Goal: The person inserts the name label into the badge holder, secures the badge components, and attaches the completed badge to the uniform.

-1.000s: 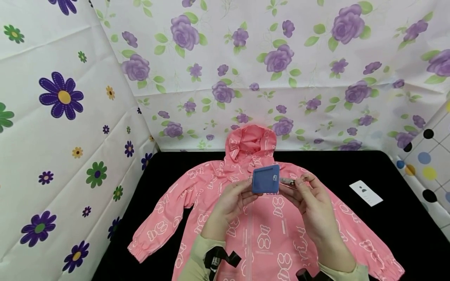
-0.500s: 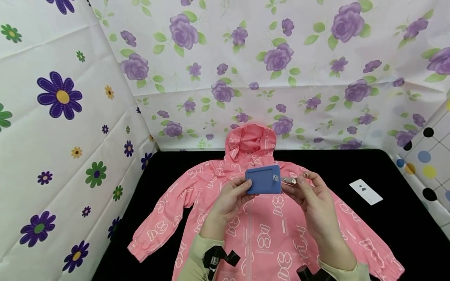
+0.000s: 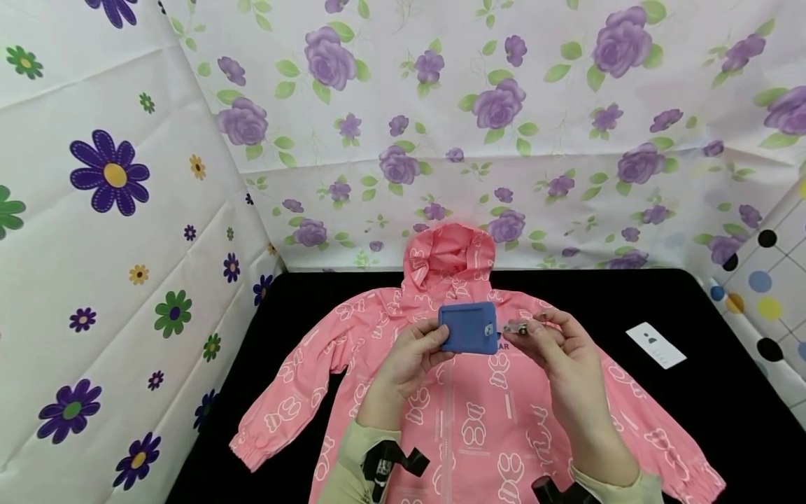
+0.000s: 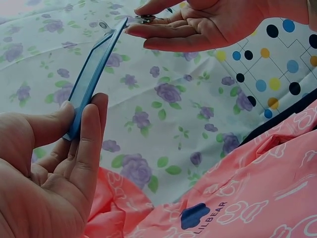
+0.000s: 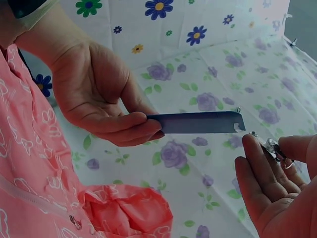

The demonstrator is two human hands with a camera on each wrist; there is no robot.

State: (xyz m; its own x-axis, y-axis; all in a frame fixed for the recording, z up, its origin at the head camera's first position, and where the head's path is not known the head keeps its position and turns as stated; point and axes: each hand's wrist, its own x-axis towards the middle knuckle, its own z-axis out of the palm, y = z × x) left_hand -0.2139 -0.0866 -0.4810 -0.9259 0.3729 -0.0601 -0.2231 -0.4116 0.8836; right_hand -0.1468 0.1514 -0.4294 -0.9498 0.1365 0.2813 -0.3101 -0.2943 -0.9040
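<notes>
My left hand [image 3: 412, 357] grips a flat blue badge holder [image 3: 467, 329] by its left edge, thumb on the front and fingers behind. A small clear tab shows near the holder's right edge. To the right of it, my right hand [image 3: 569, 371] pinches a small metal badge clip [image 3: 518, 327] between thumb and fingers. A narrow gap lies between clip and holder in the head view. In the right wrist view the clip [image 5: 272, 145] sits close to the holder's end [image 5: 237, 124]. Both hands are above a pink hooded jacket [image 3: 453, 434] with white bear outlines.
The jacket lies spread on a black table [image 3: 592, 287], hood toward the back. A white card [image 3: 655, 345] with a grey figure lies on the table at the right. Flower-patterned sheets [image 3: 390, 84] stand at the back and left.
The blue badge holder has shifted left and slightly down, away from the clip, after my left hand took a fuller grip. The clip has turned in my right fingers.
</notes>
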